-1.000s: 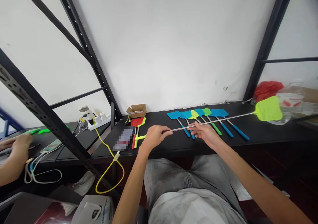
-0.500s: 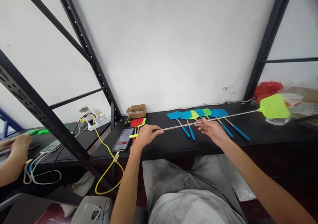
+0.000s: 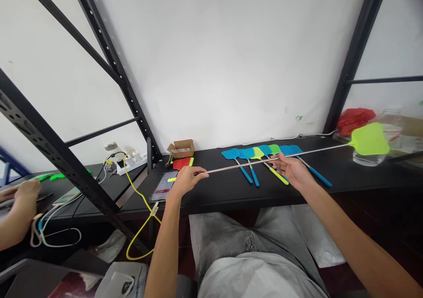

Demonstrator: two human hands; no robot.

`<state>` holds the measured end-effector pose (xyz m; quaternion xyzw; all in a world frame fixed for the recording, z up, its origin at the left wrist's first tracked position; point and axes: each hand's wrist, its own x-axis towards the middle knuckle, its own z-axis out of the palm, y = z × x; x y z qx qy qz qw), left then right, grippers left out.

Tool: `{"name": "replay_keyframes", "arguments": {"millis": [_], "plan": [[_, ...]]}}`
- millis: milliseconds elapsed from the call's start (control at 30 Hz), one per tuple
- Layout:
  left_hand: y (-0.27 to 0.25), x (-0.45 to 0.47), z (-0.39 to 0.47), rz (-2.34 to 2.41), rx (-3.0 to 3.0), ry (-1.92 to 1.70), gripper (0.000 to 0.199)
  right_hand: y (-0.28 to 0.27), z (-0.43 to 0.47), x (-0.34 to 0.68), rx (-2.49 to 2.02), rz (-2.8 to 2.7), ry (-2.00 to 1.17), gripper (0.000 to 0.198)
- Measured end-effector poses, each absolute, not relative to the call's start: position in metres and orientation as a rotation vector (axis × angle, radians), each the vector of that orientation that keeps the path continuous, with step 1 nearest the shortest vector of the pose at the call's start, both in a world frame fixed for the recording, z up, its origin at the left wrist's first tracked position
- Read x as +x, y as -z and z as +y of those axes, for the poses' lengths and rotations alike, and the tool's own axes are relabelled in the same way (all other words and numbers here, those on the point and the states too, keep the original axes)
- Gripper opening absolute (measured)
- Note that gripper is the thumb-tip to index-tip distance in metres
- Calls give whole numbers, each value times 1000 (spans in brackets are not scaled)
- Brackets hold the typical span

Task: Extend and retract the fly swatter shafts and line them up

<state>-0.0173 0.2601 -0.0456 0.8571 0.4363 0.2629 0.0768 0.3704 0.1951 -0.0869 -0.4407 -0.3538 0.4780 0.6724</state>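
A yellow-green fly swatter [image 3: 369, 139] with a long thin metal rod is stretched sideways above the table. My left hand [image 3: 187, 179] is closed on its handle end, and a bit of the yellow grip sticks out to the left. Farther along the rod, my right hand [image 3: 291, 169] holds it between thumb and fingers, the other fingers loosely curled. Beneath the rod lie several fly swatters, among them a blue fly swatter [image 3: 231, 153] and a yellow one [image 3: 279, 176]. A red fly swatter [image 3: 181, 163] lies behind my left hand, its handle hidden.
A phone [image 3: 164, 185] lies left of my left hand, by a small open cardboard box [image 3: 181, 148]. A yellow cable [image 3: 140, 192] hangs off the table [image 3: 211, 196]. Black rack posts [image 3: 352, 60] frame both sides. Another person's hand [image 3: 26, 196] is at far left.
My left hand has shifted slightly left and my right hand slightly right along the rod. The swatter's head has moved right. The yellow swatter's handle on the table has come into view.
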Motion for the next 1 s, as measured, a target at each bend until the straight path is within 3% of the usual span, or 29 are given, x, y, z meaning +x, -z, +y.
{"name": "replay_keyframes", "arguments": {"millis": [133,333,533,600,733,867,1000], "plan": [[47,-30,265,1376,2594,-870,38,86,194,384,-994,-696,-1018,16],[41,-45,271,1532,2601,-1143,21,88,198,392,-873,-572,-1060,22],[35,9,248,1324,2423,-1563,16,94,206,382,-784,-439,-1060,27],[41,37,235,1140,2283,-1539,21,93,205,377,-756,-429,-1054,29],[62,79,225,811,1927,-1111,37,88,199,360,-712,-450,-1056,30],[82,92,236,783,1537,-1082,50,90,195,330,-695,-600,-1110,18],[89,90,246,782,1404,-1153,50,96,195,305,-665,-710,-1199,17]]}}
